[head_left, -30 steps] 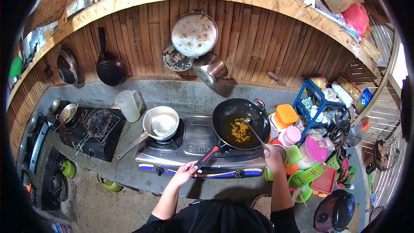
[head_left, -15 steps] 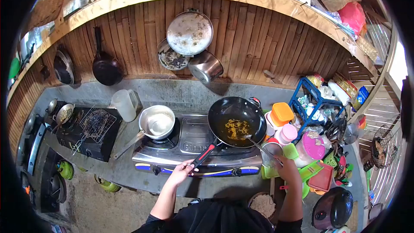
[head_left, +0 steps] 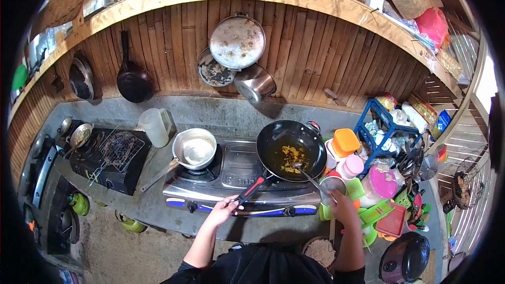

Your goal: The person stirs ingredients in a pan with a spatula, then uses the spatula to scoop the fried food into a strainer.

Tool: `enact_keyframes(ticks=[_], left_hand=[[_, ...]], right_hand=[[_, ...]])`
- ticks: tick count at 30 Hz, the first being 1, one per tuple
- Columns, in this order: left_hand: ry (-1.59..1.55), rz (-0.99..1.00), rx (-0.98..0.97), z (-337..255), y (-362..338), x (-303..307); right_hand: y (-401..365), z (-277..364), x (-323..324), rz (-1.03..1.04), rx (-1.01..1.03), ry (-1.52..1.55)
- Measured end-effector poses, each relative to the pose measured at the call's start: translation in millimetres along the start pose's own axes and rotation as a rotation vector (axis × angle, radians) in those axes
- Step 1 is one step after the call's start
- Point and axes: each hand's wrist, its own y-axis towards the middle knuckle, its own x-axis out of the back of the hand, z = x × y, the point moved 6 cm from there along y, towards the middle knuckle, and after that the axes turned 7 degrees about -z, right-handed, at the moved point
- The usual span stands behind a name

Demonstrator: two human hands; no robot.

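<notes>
My left hand (head_left: pixel 226 209) is closed around the end of the black and red handle of a dark wok (head_left: pixel 271 144), which sits on the right burner of the gas stove. A yellow-brown chopped or paste-like food (head_left: pixel 294 158) lies in shiny oil at the wok's bottom. My right hand (head_left: pixel 342 208) grips a long metal spoon (head_left: pixel 311 179); its tip is in the wok, touching the food's lower edge. Left of the wok, a light metal saucepan (head_left: pixel 194 149) stands on the other burner, its handle pointing down to the left.
Stacked containers, including an orange tub (head_left: pixel 345 141), crowd the wok's right side. A blue rack (head_left: pixel 377 126) holds packets behind them. A rice cooker (head_left: pixel 404 257) stands at lower right, and a grill rack (head_left: pixel 122 150) and plastic jug (head_left: pixel 155 128) are left. Pans hang on the wall.
The right hand and spoon have moved a little left, and the spoon tip sits further into the wok. The food's outline has shifted. My left hand stays on the handle; the view has tilted slightly.
</notes>
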Motion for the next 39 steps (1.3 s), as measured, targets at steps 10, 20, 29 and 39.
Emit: enact_keyframes(ticks=[10, 20, 29, 39], left_hand=[[0.021, 0.027, 0.028, -3.3, -1.7, -0.6], [0.017, 0.029, 0.02, -3.2, 0.0, 0.6], [0.005, 0.039, 0.017, -1.4, 2.2, 0.4], [-0.002, 0.029, 0.011, -4.2, -1.1, -1.4]], right_hand=[[39.1, -15.2, -47.3, -0.108, 0.014, 0.105], [41.1, -20.5, -39.2, -0.14, -0.018, 0.073], [5.9, -1.7, 5.7, -0.061, 0.037, 0.023], [-6.1, 15.7, 36.5, 0.023, -0.026, -0.032]])
